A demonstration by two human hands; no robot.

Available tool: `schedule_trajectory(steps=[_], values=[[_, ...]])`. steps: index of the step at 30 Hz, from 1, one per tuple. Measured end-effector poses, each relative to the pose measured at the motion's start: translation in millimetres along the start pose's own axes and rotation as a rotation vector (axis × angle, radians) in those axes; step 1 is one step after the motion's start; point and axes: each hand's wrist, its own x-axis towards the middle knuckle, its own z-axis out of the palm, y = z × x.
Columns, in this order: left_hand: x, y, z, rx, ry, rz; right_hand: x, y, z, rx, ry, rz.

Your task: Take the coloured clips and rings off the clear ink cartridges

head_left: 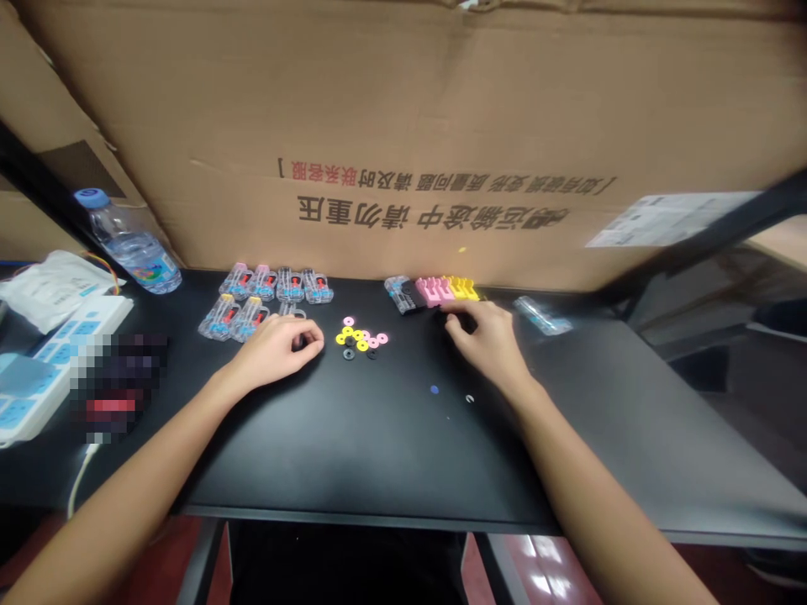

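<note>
My left hand rests on the black table with its fingers curled together, beside several clear plastic pieces with red and blue parts; what its fingertips hold, if anything, is hidden. My right hand is bent near the pink slotted part and the yellow slotted part; its thumb and fingers are apart. A clear and black piece lies left of the pink part. Between my hands lie several small pink, yellow and black rings. A blue disc and a small white ring sit nearer me.
A large cardboard box stands behind the table. At the left are a water bottle, a white bag and a power strip. A clear packet lies right of my right hand.
</note>
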Motion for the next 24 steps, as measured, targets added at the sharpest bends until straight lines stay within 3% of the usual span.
schedule_trajectory(steps=[5, 11, 15, 20, 24], values=[[-2, 9, 8.9, -0.077, -0.056, 0.082, -4, -7, 6, -0.009, 0.008, -0.021], [-2, 8, 10.3, -0.082, -0.063, 0.085, -4, -8, 6, -0.041, 0.015, -0.075], [-1, 6, 9.7, -0.058, -0.061, 0.093, 0, -20, 2, 0.082, 0.052, -0.073], [-2, 8, 8.9, -0.011, -0.054, 0.122, -4, -53, -4, 0.368, 0.184, 0.128], [-4, 18, 10.5, -0.013, 0.032, 0.161, -15, -85, 3, 0.672, 0.076, 0.303]])
